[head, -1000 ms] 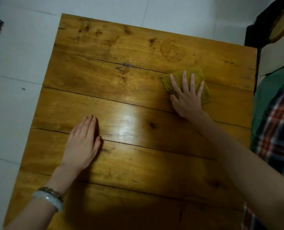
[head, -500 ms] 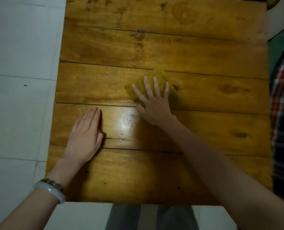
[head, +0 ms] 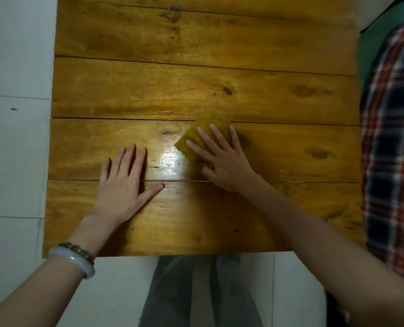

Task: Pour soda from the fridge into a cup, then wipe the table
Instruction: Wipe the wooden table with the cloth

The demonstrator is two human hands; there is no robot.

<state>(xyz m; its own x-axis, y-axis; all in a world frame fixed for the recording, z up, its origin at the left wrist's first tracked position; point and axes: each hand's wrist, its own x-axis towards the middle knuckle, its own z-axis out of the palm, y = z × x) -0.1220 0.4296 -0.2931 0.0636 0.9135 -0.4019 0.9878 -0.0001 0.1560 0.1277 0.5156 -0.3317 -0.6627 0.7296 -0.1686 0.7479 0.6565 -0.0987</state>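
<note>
Dim warm light; glare on the table (head: 172, 159) between hands; edges soft.

Bare planks of the table (head: 196, 79) open across the far half, left hand (head: 123, 185) flat near right hand (head: 222, 161) on cloth (head: 205, 129), plaid fabric (head: 390, 138) along right edge

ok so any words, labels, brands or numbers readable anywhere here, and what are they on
None: no text shows anywhere in the head view.
The table, cloth, bangle and plaid fabric bear no words, labels or numbers.
</note>
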